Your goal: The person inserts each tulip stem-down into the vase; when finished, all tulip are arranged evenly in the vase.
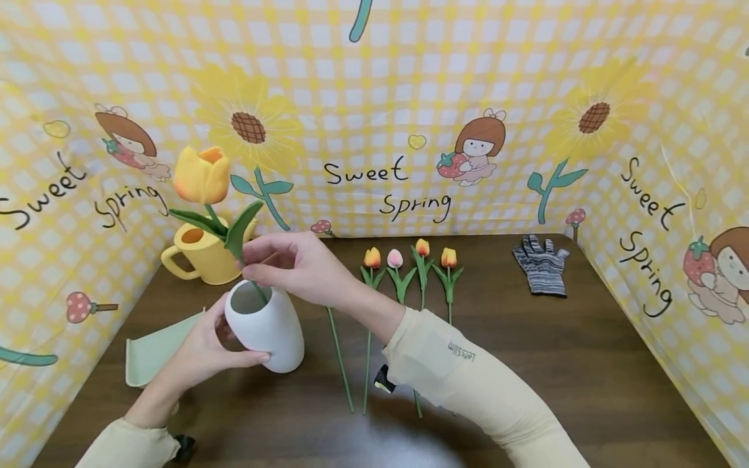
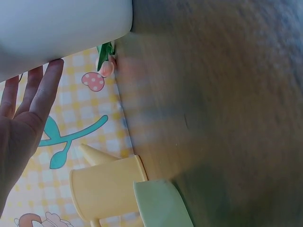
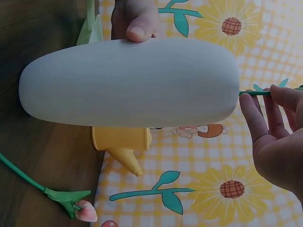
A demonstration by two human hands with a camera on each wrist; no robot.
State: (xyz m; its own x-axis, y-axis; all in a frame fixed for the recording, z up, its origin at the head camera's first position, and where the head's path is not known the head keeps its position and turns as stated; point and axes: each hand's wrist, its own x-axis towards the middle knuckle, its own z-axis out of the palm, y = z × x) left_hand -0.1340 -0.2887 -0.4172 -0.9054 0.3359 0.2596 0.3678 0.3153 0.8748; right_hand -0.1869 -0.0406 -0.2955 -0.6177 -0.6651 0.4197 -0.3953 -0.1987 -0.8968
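Observation:
A white vase (image 1: 277, 338) stands on the brown table, its round mouth facing up. My left hand (image 1: 199, 348) grips its side, with the thumb on the near face and the fingers partly hidden behind it. Above the mouth, my right hand (image 1: 310, 270) pinches the green stem of a yellow-orange tulip (image 1: 201, 175), whose bloom and leaves rise over the fingers. The lower stem (image 3: 255, 93) enters the vase opening in the right wrist view. In the left wrist view, the left fingers (image 2: 47, 90) touch the vase wall (image 2: 61, 28).
Behind the vase is a yellow watering can (image 1: 213, 260); a pale green tray (image 1: 155, 351) lies at the left. Several tulips (image 1: 394, 259) lie right of the vase, partly under the right arm. A grey knitted glove (image 1: 541, 266) rests far right. Checked cloth (image 1: 374, 97) encloses the table.

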